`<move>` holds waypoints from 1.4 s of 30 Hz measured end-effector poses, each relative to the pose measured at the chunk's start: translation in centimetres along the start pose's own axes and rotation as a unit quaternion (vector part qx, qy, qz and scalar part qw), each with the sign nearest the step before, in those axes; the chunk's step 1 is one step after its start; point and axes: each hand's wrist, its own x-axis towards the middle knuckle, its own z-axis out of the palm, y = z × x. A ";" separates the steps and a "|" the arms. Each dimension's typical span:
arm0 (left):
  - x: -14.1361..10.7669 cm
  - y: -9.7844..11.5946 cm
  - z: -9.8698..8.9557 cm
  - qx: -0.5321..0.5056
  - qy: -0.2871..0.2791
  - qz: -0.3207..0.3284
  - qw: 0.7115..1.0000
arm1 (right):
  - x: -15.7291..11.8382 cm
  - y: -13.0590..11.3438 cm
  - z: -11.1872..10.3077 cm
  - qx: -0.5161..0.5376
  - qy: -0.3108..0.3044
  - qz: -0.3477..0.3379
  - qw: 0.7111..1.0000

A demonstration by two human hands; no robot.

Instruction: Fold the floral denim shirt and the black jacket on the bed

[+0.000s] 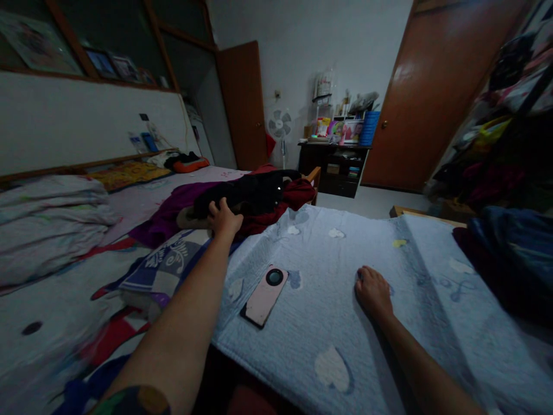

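Against the far wall [354, 46], a white fan [280, 124] beside a wooden door [242, 106] — then a dark cabinet [311, 167] with a blue container [369, 129] on top. Up on the left ledge [129, 85] — framed pictures [101, 63].

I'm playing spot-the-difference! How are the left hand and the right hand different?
The left hand has its fingers spread out, but the right hand has its fingers close together and curled. The left hand is at the dark clothes, while the right hand rests on the pale blue cloth. Both hands are bare, with their backs facing up.
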 end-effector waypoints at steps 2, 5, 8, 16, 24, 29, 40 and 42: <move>1.0 -0.9 0.4 -0.030 0.018 -0.019 0.999 | 0.0 0.1 0.1 -0.001 0.000 -0.001 1.000; 1.8 -2.4 0.9 -0.070 0.059 -0.026 0.995 | 0.1 0.3 0.4 0.000 0.001 0.001 1.000; 2.2 -3.4 1.1 -0.098 0.072 0.002 0.993 | 0.1 0.4 0.8 0.004 0.004 0.005 1.000; 1.5 -1.6 1.7 -0.167 0.136 0.054 0.975 | 0.1 0.6 1.4 0.008 0.008 0.011 1.000; 0.8 2.3 0.1 -0.258 0.161 0.092 0.948 | 0.1 0.5 1.1 0.003 0.010 0.008 1.000; 0.8 4.8 -0.2 -0.290 0.180 0.125 0.932 | 0.1 0.6 1.2 0.005 0.010 0.005 1.000; -2.7 6.2 1.5 -0.143 0.077 0.254 0.953 | 0.0 0.6 1.1 0.010 0.018 -0.006 1.000; -2.7 5.5 2.2 -0.106 0.009 0.270 0.957 | 0.0 0.6 1.1 0.011 0.016 -0.004 1.000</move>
